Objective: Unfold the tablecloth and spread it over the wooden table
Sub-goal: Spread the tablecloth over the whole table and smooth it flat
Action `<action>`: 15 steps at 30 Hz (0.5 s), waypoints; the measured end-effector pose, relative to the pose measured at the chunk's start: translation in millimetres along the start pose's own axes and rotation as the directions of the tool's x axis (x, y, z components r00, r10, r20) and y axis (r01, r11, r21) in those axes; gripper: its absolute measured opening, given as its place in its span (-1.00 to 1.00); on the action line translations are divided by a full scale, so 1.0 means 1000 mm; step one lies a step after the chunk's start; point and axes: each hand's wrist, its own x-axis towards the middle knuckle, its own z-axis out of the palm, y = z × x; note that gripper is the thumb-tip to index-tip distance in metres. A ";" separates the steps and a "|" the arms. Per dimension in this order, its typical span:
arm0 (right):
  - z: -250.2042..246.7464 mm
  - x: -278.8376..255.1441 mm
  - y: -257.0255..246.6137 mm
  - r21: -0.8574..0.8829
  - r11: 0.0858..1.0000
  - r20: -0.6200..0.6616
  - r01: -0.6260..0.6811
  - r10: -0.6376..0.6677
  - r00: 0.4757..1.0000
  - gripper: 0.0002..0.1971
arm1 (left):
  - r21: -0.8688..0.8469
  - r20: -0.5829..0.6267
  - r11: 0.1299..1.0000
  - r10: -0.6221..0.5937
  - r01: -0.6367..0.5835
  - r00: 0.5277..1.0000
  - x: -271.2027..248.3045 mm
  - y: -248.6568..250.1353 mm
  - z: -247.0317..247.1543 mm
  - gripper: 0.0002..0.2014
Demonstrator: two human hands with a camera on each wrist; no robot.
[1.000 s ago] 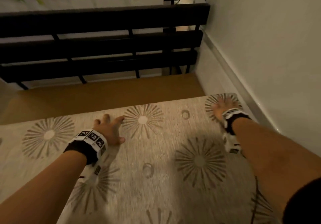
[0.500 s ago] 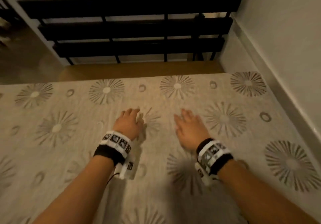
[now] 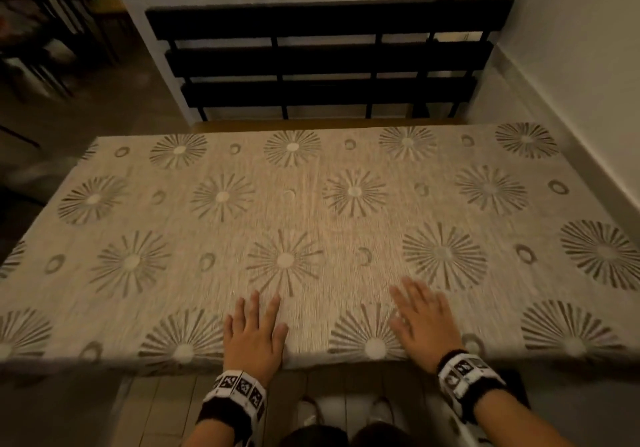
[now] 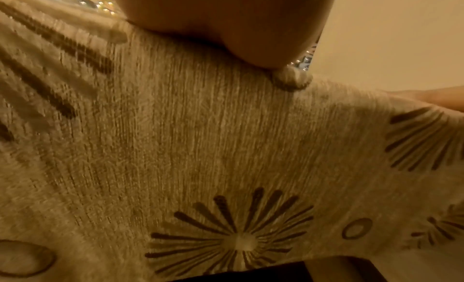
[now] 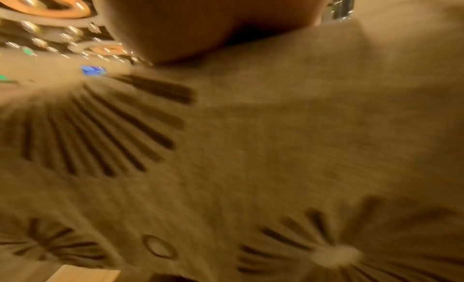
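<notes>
Tablecloth [image 3: 311, 204] spread across the worktop [image 3: 311, 123]; left hand [image 3: 254, 335] and right hand [image 3: 424, 325] lie flat, fingers extended, near its front edge.

beige starburst-patterned tablecloth [image 3: 346, 211] flat over wooden table [image 3: 311, 124], only the far edge bare

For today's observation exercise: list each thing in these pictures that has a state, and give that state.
Beige sunburst-patterned tablecloth: unfolded, spread flat.
Wooden table: covered, only a far strip bare.
Left hand: open, flat on the cloth.
Right hand: open, fingers straight, at the cloth's near edge.
Black slatted bench: standing behind the table.
</notes>
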 end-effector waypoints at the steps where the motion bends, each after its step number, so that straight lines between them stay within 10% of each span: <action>1: 0.002 -0.008 0.017 -0.011 0.999 -0.033 -0.048 0.048 0.998 -0.24 | -0.008 -0.014 1.000 0.004 -0.004 1.000 0.000 0.000 0.001 -0.24; 6: 0.010 -0.052 0.092 0.050 0.937 -0.154 -0.345 0.348 0.925 -0.29 | -0.006 -0.057 1.000 0.010 -0.011 0.998 -0.001 0.002 0.001 -0.23; 11: -0.007 -0.064 0.130 0.228 0.707 -0.186 -0.670 0.707 0.682 -0.37 | -0.003 -0.029 0.999 -0.034 0.034 0.999 0.001 0.028 -0.011 -0.39; 15: -0.018 -0.023 0.080 0.118 0.952 -0.258 -0.283 0.305 0.917 -0.36 | -0.038 -0.064 0.981 0.186 -0.189 0.980 0.007 0.097 -0.011 -0.41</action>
